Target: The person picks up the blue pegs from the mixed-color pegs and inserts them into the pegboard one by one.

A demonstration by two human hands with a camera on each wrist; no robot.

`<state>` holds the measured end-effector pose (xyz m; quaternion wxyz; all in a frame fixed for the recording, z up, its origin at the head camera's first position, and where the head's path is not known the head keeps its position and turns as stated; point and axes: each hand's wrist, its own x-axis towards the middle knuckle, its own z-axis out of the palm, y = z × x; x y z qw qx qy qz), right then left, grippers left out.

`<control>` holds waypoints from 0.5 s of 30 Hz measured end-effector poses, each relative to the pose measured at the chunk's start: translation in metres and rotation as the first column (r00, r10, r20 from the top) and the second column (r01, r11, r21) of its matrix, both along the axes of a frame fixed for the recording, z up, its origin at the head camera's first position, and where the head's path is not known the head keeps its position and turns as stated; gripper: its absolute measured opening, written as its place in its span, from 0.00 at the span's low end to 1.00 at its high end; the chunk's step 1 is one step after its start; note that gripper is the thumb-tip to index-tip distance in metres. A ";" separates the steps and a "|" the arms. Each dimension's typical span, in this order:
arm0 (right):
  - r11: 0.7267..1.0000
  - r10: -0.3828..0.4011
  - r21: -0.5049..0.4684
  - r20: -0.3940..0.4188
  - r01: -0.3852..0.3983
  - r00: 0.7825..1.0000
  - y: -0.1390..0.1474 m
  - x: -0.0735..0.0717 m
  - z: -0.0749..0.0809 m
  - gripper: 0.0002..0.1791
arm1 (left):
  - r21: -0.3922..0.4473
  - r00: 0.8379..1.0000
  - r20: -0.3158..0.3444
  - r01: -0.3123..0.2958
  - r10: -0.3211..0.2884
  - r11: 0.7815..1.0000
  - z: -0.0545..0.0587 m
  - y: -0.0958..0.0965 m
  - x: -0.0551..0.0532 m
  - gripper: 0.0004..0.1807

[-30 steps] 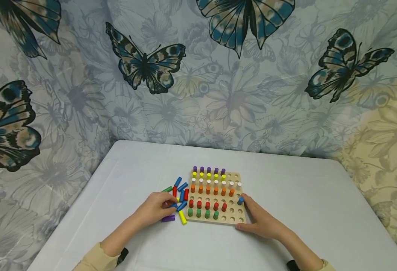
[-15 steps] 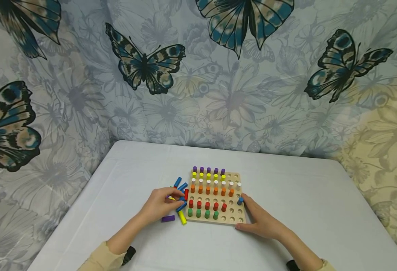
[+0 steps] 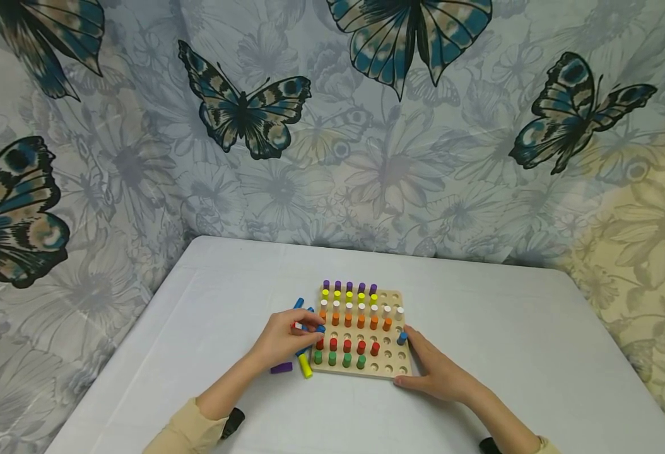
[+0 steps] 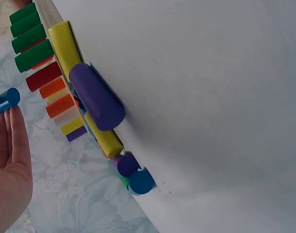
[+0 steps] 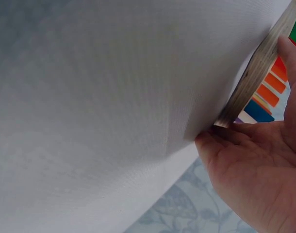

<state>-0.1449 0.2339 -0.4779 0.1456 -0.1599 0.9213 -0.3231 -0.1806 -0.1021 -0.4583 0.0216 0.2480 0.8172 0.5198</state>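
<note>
A wooden pegboard carries rows of coloured pegs: purple at the back, then yellow, white, orange, red and green nearest. Between the orange and red rows, one blue peg stands at the right end. My left hand pinches another blue peg by thumb and fingertips, over the left end of that same row. My right hand grips the board's near right corner, thumb on the front edge and fingers along the right side. The left hand hides part of the loose pegs.
Left of the board lie loose pegs, among them a purple peg, a yellow peg and a blue one. The white table meets a butterfly-patterned wall covering behind.
My left hand has moved right, from the loose pegs to the board's left edge, carrying a blue peg it picked up there. The right hand stays at the board's corner.
</note>
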 end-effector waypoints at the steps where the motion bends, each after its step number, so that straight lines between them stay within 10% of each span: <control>1: 1.000 0.000 0.001 -0.002 0.000 1.000 0.000 0.000 0.000 0.60 | 0.003 1.000 -0.002 0.002 -0.002 1.000 0.000 0.001 0.000 0.13; 15: 1.000 0.004 -0.008 -0.011 -0.004 1.000 -0.001 0.001 0.001 0.60 | 0.037 0.999 0.027 0.040 -0.041 0.999 0.001 0.022 -0.004 0.12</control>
